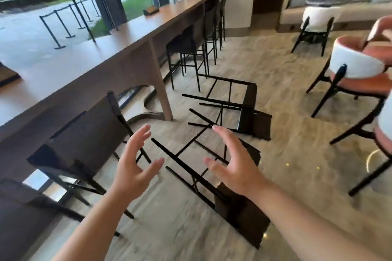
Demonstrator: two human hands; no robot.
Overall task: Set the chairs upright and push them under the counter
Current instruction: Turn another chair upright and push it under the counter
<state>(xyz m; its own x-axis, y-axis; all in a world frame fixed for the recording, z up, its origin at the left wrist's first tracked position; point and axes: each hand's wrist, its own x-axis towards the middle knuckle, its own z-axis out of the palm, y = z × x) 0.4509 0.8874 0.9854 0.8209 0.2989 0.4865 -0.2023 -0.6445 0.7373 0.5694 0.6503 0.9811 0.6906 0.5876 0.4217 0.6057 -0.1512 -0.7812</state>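
Note:
Two dark bar chairs lie tipped over on the pale floor. The near fallen chair [239,210] lies just below my hands, its thin black legs pointing up-left. The far fallen chair [247,112] lies beyond it, legs toward the counter. The long wooden counter [118,40] runs along the left, by the windows. My left hand [135,167] and my right hand [231,163] hover above the near chair's legs, fingers spread, touching nothing. An upright bar chair [89,133] stands at the counter, left of my left hand.
More upright bar chairs [191,42] stand tucked at the counter farther back. Round pink-and-white armchairs [356,65] stand to the right. A sofa [339,6] lines the back wall. A small dark holder [151,9] sits on the counter.

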